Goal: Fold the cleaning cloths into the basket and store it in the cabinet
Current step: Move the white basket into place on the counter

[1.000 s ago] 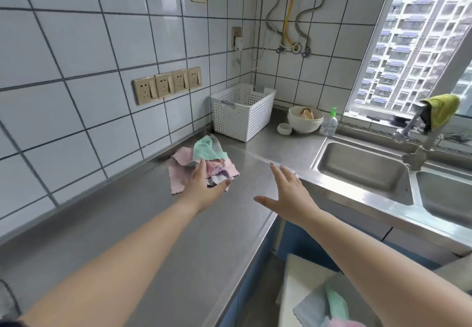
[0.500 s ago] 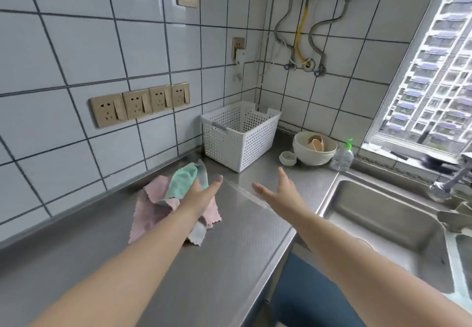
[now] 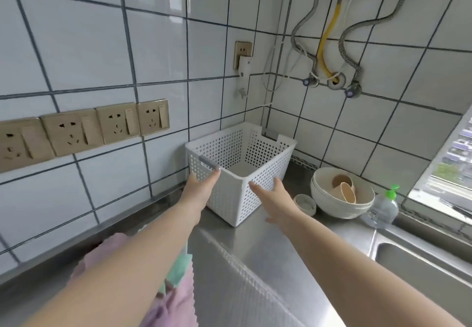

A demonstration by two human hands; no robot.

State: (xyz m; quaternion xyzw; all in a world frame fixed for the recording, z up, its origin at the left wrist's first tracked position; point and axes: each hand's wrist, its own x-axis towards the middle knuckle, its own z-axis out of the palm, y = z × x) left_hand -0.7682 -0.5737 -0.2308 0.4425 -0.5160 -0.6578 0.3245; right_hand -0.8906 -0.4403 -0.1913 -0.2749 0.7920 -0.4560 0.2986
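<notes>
A white perforated basket with a grey handle stands empty on the steel counter, in the corner by the tiled wall. My left hand lies against its near-left wall just under the handle, thumb up at the rim. On the near-right wall rests my right hand, fingers straight and spread. The pile of pink cleaning cloths with a green cloth on it lies on the counter below my left forearm, which hides part of it.
Right of the basket sit a small dish, stacked white bowls holding tan cups, and a green-capped soap bottle. The sink opens at the lower right. Wall sockets and pipes line the tiles.
Both hands have moved forward from the cloth pile to the basket and now touch its sides. The view has moved closer to the corner, so the cloths sit lower in the frame.
</notes>
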